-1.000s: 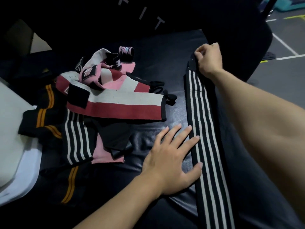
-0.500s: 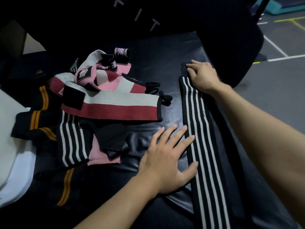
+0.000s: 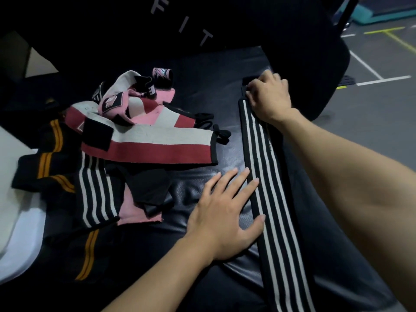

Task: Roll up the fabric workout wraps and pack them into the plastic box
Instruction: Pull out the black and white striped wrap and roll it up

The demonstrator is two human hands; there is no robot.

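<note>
A black padded bench (image 3: 225,70) fills most of the scene, and a pale plastic box (image 3: 20,239) sits at its left edge, partly under the loose cloth. Beside that box lies a jumbled heap of wraps (image 3: 126,140): red and white, pink, black with orange lines, none of them rolled yet.

Apart from the heap, one long black wrap with white stripes (image 3: 267,199) is laid out straight along the bench's right side. The right hand (image 3: 270,97) sits on its far end with fingers curled down onto the cloth, seemingly starting the first turn; whether the end is truly pinched or only pressed, I cannot tell. The left hand (image 3: 225,212) lies flat, fingers straight and spread, its fingertips (image 3: 255,181) resting on the strip's near edge.

The risk I see is a crooked start: if the first fold goes on at a slant, the roll will cone out sideways. The smooth bench cover could also let the strip slide.
</note>
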